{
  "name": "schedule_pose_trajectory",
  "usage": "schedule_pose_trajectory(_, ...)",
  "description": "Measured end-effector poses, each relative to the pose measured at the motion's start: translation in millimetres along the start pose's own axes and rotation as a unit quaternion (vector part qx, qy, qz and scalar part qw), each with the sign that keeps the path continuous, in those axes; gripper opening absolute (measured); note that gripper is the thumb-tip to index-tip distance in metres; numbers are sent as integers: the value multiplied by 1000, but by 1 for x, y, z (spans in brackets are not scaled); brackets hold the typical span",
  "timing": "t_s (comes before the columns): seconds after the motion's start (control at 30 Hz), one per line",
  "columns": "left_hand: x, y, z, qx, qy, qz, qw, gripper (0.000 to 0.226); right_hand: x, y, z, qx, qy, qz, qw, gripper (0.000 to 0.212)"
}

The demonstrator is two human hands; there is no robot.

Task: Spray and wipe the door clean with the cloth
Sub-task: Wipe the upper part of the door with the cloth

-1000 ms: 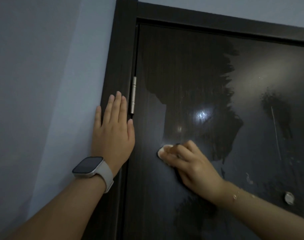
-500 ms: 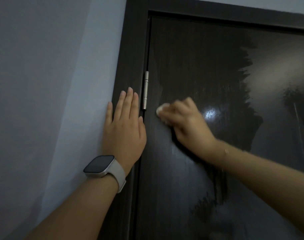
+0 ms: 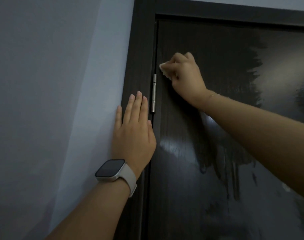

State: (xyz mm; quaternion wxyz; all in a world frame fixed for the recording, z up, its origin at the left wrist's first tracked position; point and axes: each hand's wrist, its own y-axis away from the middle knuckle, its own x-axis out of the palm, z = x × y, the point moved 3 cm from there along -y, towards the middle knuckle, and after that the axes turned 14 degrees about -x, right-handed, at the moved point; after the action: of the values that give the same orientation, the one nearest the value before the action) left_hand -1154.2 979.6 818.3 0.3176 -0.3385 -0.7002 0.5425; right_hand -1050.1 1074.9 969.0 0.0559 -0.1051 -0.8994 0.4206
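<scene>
The wall (image 3: 52, 84) fills the left of the view, pale and bare; beside it stands one dark door (image 3: 208, 170) in one dark frame (image 3: 140, 58), the door's sheen broken by a wiped matt patch and by wet streaks that run down below the forearm; one metal hinge (image 3: 154, 93) sits at the seam between frame and door. Two hands are in view; the left hand (image 3: 133, 134) lies flat and spread, fingers straight, holding nothing, pressed on the frame just beside the hinge, with one watch (image 3: 114, 170) on its wrist; the right hand (image 3: 184, 73) is curled tight around one pale cloth (image 3: 164, 71), of which only a small edge shows past the fingers, pressed to the door near its hinge edge, above the hinge. No spray bottle is visible.

The likely trouble lies at that edge; the bunched cloth could snag on the hinge or slip into the gap, because the stroke runs so close to the seam; the streaks could dry into marks if the drips lower down are left, since the cloth is working well above them; a wad this small covers little and may smear rather than lift; the far right of the door looks unwiped and could be missed.
</scene>
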Motion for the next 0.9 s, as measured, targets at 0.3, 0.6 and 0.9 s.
schedule_pose_trajectory(0.3, -5, 2, 3, -3, 38, -2, 999, 63, 3, 119, 75, -109, -67, 35, 991, 35)
schedule_pose_trajectory(0.6, -5, 22, 13, 8, 22, -1, 1000, 54, -1, 86, 60, -82, -69, 45, 993, 40)
schedule_pose_trajectory(0.9, -12, 50, 18, 4, 0, 18, 1000, 55, 3, 201, 148, -192, -134, 130, 963, 42)
